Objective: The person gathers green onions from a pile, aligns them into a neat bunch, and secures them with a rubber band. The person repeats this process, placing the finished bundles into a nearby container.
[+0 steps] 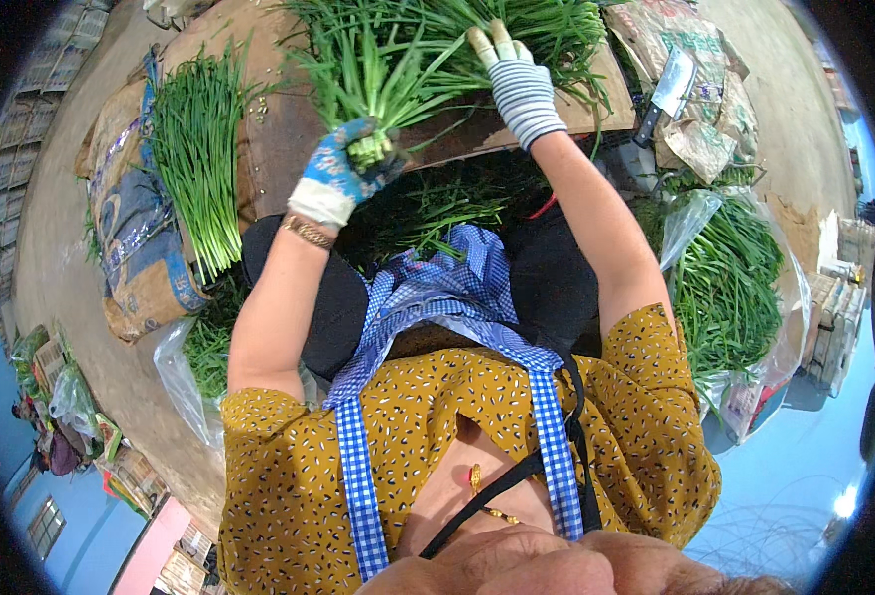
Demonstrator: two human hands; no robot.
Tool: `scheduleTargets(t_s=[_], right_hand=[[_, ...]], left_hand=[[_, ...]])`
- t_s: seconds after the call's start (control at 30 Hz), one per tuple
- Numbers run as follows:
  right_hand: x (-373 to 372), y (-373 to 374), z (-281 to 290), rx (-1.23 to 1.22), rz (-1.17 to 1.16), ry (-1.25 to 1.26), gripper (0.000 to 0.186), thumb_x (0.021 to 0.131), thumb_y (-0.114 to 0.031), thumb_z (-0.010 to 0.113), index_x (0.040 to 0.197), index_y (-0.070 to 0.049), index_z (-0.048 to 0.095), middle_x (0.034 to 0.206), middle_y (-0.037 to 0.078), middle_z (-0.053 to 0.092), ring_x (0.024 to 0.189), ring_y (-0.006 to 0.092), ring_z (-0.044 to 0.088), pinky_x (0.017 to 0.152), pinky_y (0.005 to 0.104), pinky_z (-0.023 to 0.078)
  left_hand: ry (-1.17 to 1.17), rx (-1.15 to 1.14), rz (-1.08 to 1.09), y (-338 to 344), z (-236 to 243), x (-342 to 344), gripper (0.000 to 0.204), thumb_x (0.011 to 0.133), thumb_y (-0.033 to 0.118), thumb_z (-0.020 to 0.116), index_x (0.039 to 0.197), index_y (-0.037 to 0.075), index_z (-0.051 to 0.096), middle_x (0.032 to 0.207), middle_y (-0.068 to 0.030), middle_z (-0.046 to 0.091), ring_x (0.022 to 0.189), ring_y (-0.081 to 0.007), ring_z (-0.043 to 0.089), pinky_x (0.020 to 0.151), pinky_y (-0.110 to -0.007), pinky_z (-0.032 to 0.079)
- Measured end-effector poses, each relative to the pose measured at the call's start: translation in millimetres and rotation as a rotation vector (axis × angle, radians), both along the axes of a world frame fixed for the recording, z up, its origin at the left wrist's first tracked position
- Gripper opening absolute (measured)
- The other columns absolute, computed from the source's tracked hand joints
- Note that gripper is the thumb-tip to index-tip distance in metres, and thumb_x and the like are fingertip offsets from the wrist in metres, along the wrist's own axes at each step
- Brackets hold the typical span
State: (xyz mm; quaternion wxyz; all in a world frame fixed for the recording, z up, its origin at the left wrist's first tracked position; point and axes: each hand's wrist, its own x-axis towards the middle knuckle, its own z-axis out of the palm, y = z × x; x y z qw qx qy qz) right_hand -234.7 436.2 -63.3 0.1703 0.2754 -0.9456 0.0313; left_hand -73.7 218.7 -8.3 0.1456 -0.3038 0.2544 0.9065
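Note:
My left hand (pixel 346 169), in a blue floral glove with a white cuff, is closed around a bunch of long green chive-like leaves (pixel 378 94), their pale cut ends pointing toward me. My right hand (pixel 513 84), in a striped glove with pale fingertips, rests on a loose pile of the same greens (pixel 566 30) at the back of a brown board (pixel 259 169). Its fingers are extended and slightly apart. A neat bundle of long greens (pixel 199 159) lies at the board's left. A cleaver with a black handle (pixel 671 89) lies on crumpled sacking to the right.
A patterned sack (pixel 140 248) is at the left. Bagged greens (pixel 725 288) stand beside my right arm, with more greens (pixel 209 342) in plastic at lower left. Loose leaves lie below the board's near edge. Stacked pale items (pixel 834 297) are at the far right.

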Motion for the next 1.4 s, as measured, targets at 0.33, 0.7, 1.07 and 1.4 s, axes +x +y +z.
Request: scheduleTargets(t_s=[0.33,0.7,1.07,1.4], right_hand=[[-24,4,31,0.201,-0.189,-0.073,0.054,0.081,-0.006,0.043,0.133,-0.015,0.030,0.134,0.011,0.034,0.091,0.0246,0.054,0.067,0.0374,0.049],[43,-12,71,0.261,0.014,-0.165,0.083,0.065,-0.029,0.072,0.134,-0.018,0.027,0.138,0.009,0.028,0.124,0.0311,0.032,0.094,0.0556,0.031],[186,-48,-27,-1.409,-0.062,-2.363,0.075,0.073,-0.062,0.054,0.124,-0.008,0.043,0.116,0.011,0.053,0.102,0.0229,0.053,0.091,0.0388,0.040],[195,-95,18,-1.279,0.331,-2.611,0.069,0.075,-0.048,0.059,0.123,-0.002,0.042,0.107,0.023,0.056,0.086,0.0292,0.060,0.078,0.0392,0.049]], left_hand=[[0.387,0.046,0.307,-79,72,76,0.040,0.082,0.031,0.052,0.103,-0.003,0.055,0.098,-0.0205,0.059,0.088,-0.0371,0.056,0.080,-0.048,0.046],[-0.073,0.281,0.296,-6,-43,50,0.024,0.081,0.015,0.054,0.100,0.002,0.054,0.086,-0.0137,0.061,0.072,-0.0284,0.060,0.075,-0.048,0.049],[-0.183,0.337,0.083,45,-43,133,0.026,0.082,0.014,0.049,0.105,0.002,0.054,0.092,-0.0158,0.061,0.084,-0.0288,0.060,0.079,-0.045,0.050],[-0.011,0.366,-0.023,54,-31,171,0.033,0.081,0.012,0.052,0.111,-0.002,0.050,0.098,-0.0146,0.059,0.088,-0.0275,0.058,0.082,-0.047,0.047]])
